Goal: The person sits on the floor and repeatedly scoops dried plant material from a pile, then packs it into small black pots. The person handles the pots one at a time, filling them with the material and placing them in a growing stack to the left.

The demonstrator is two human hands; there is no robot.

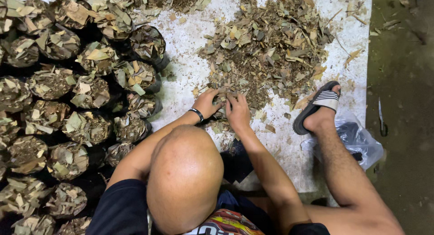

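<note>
Lying across most of the floor: a white speckled sheet (190,76), reaching from the dark bags over to a bare greenish concrete strip (400,81) on the far side. Spreading over the middle of that sheet: a broad heap of dry chopped leaves (271,45). Crowding the sheet's other edge, well apart from the heap's centre: rows of black grow bags (86,126), each filled to the brim with the same leaf litter. Resting just beside the heap's near corner: a foot in a black striped sandal (318,106), with a crumpled clear plastic bag (361,140) touching it from behind. Digging into the heap's near edge, side by side: left hand (207,104), wearing a black wristband (196,113), and right hand (237,110). Curling down into the leaves: fingers of both hands, half closed around loose litter, tips hidden among the pieces.
</note>
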